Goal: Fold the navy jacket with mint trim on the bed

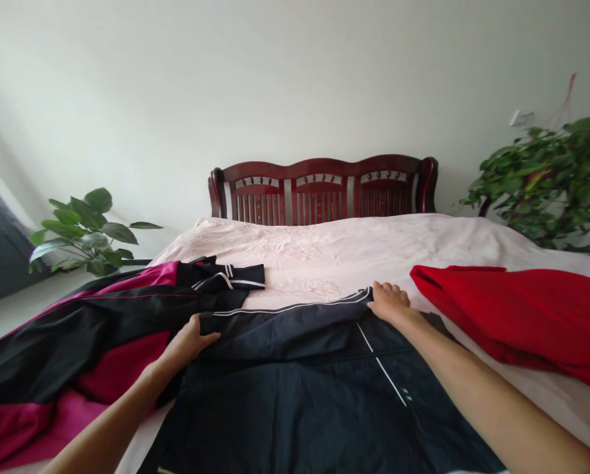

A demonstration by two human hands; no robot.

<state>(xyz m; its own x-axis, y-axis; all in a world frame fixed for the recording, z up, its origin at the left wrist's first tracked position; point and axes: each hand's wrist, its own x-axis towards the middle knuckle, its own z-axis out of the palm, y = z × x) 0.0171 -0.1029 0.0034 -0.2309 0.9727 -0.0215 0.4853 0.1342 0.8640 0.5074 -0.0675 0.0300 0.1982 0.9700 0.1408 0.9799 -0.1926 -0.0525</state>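
Centrally, in the lower frame, a broad, dark navy, white-piped cloth garment [295,408] lies with its far edge pinched by the left hand [192,341] and right hand [390,303]; uneven pulling could crease it, or drag the neighbouring black-and-magenta cloth garment [127,359] at lower left.

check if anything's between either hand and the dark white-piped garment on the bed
Nothing visible is in the way: the left hand and right hand both hold the far edge of the dark white-piped garment. The black-and-pink garment lies close by the left hand, but not in between; the red fabric is off to the right.
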